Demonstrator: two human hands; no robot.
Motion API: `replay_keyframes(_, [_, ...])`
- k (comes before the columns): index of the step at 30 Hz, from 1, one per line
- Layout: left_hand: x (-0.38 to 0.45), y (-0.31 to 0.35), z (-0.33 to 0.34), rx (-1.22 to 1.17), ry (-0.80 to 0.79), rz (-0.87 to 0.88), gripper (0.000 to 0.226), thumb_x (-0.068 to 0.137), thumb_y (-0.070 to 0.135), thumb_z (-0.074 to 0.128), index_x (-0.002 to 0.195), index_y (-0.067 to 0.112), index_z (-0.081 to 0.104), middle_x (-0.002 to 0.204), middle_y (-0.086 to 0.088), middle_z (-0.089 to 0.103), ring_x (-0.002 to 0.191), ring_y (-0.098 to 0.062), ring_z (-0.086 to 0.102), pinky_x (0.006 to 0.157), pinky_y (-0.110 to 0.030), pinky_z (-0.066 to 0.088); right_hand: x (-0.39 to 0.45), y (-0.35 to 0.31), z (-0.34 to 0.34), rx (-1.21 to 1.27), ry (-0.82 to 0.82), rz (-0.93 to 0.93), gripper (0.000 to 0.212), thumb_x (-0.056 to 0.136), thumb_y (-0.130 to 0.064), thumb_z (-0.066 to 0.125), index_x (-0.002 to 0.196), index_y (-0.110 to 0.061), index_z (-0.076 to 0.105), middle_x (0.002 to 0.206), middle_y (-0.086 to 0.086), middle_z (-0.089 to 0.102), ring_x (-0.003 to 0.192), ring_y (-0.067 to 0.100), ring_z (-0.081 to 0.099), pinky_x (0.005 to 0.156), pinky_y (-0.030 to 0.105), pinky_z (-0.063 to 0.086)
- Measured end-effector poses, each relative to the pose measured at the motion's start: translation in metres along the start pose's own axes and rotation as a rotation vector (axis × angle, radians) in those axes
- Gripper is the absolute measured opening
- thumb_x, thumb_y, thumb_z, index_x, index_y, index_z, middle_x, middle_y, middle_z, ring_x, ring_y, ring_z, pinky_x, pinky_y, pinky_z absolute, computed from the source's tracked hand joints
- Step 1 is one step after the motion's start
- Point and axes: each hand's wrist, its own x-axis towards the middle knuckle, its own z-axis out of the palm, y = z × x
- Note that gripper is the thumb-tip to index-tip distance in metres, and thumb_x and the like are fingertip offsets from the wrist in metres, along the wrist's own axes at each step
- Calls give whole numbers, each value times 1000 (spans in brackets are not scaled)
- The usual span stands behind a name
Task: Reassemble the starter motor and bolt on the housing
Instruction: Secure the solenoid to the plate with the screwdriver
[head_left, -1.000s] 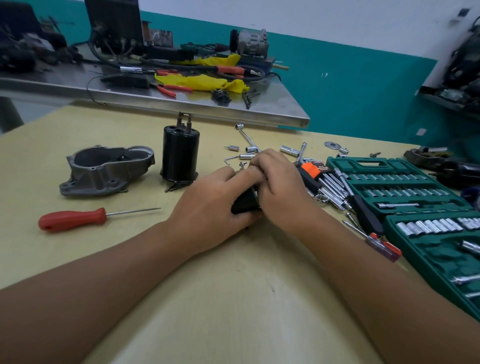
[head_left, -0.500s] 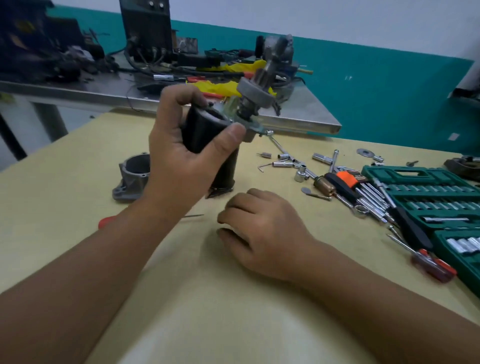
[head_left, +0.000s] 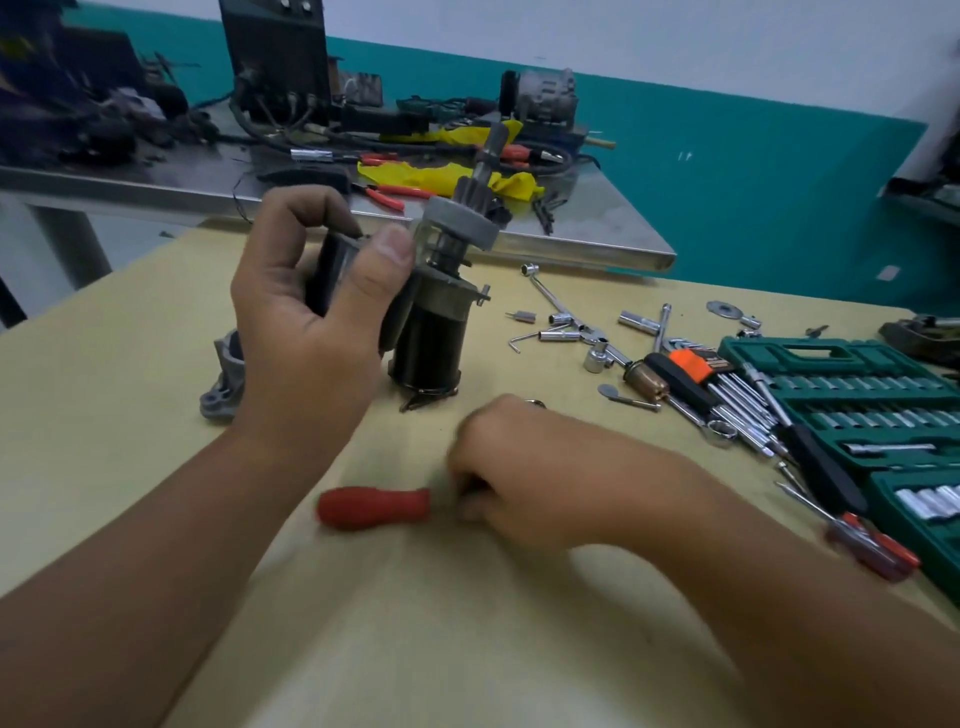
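Observation:
My left hand (head_left: 311, 332) grips a black starter motor part (head_left: 332, 280) raised above the yellow table, its pinion gear (head_left: 457, 223) and shaft pointing up and to the right. Behind it a black motor cylinder (head_left: 426, 348) stands upright on the table. The grey housing (head_left: 223, 384) lies at the left, mostly hidden by my left hand. My right hand (head_left: 524, 467), blurred, rests on the table with fingers curled at the metal end of a red screwdriver (head_left: 374, 509); the shaft is hidden under the hand.
Loose sockets, an L-wrench (head_left: 550, 296) and hex keys lie to the right of the cylinder. An open green socket case (head_left: 831, 358) fills the right side, with a second red-tipped screwdriver (head_left: 872, 551) beside it. A steel bench (head_left: 571, 244) with tools stands behind.
My left hand lifted the starter part off the table and holds it up. My right hand let go of it, moved to the red screwdriver and drew it rightwards.

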Motion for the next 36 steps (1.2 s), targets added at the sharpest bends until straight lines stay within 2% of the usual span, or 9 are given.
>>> replay_keyframes(5, [-10, 3, 16, 59, -98, 46, 17, 93, 26, 67, 98, 23, 52, 68, 9, 53, 55, -10, 55, 50, -25, 48, -33, 27, 4, 223, 75, 49, 33, 86, -51, 76, 108, -27, 69, 94, -9, 62, 87, 9, 55, 76, 31, 52])
replay_keyframes(9, [-21, -3, 25, 68, -169, 62, 23, 90, 21, 67, 102, 10, 51, 68, 11, 58, 53, -3, 59, 48, -17, 50, -34, 38, 8, 160, 122, -32, 20, 90, -40, 75, 105, -29, 68, 91, -11, 63, 85, 9, 55, 77, 37, 52])
replay_keyframes(12, [-26, -8, 18, 84, -244, 55, 23, 88, 23, 67, 102, 13, 51, 73, 17, 62, 57, 1, 60, 52, -11, 48, -67, 87, -19, 242, 197, 118, 20, 80, -41, 82, 89, -34, 66, 80, -15, 65, 75, -2, 59, 62, 18, 45])
replay_keyframes(15, [-34, -17, 14, 139, -348, 54, 21, 85, 28, 69, 99, 26, 54, 74, 6, 63, 56, -4, 56, 51, -16, 45, -107, 128, -30, 797, 495, 245, 24, 68, -21, 86, 87, -24, 71, 71, -4, 70, 54, 2, 60, 50, 15, 45])
replay_keyframes(18, [-45, -23, 20, 186, -436, 24, 22, 84, 34, 70, 100, 29, 55, 73, 1, 60, 55, -4, 53, 51, -16, 43, -114, 144, -14, 1418, 820, 150, 47, 66, -5, 82, 105, -18, 60, 67, 4, 59, 41, 8, 46, 39, 19, 38])
replay_keyframes(22, [-56, -24, 27, 199, -501, 17, 23, 83, 36, 70, 99, 27, 57, 74, -1, 60, 55, -7, 53, 49, -16, 41, -98, 128, -5, 1430, 939, 16, 86, 71, -2, 83, 140, -31, 39, 68, 4, 63, 48, 16, 60, 45, 28, 50])
replay_keyframes(30, [-59, -18, 29, 217, -605, -53, 32, 82, 35, 65, 107, 15, 65, 89, -4, 64, 74, -14, 61, 63, -23, 49, -83, 94, -10, 1790, 1003, -17, 25, 86, -32, 49, 101, -11, 48, 82, 16, 62, 61, 30, 66, 57, 35, 57])
replay_keyframes(33, [-58, -17, 30, 233, -647, -41, 33, 82, 35, 65, 104, 10, 67, 86, -10, 65, 73, -20, 59, 63, -25, 48, -82, 90, -11, 1688, 1117, 20, 13, 84, -20, 58, 87, -16, 46, 73, 8, 48, 51, 23, 52, 50, 33, 48])
replay_keyframes(36, [-58, -17, 31, 232, -673, -34, 34, 83, 35, 65, 103, 7, 66, 85, -8, 63, 71, -16, 57, 63, -23, 46, -81, 88, -12, 1487, 1195, 73, 30, 79, -9, 77, 85, -20, 50, 70, 7, 53, 46, 23, 56, 50, 36, 53])
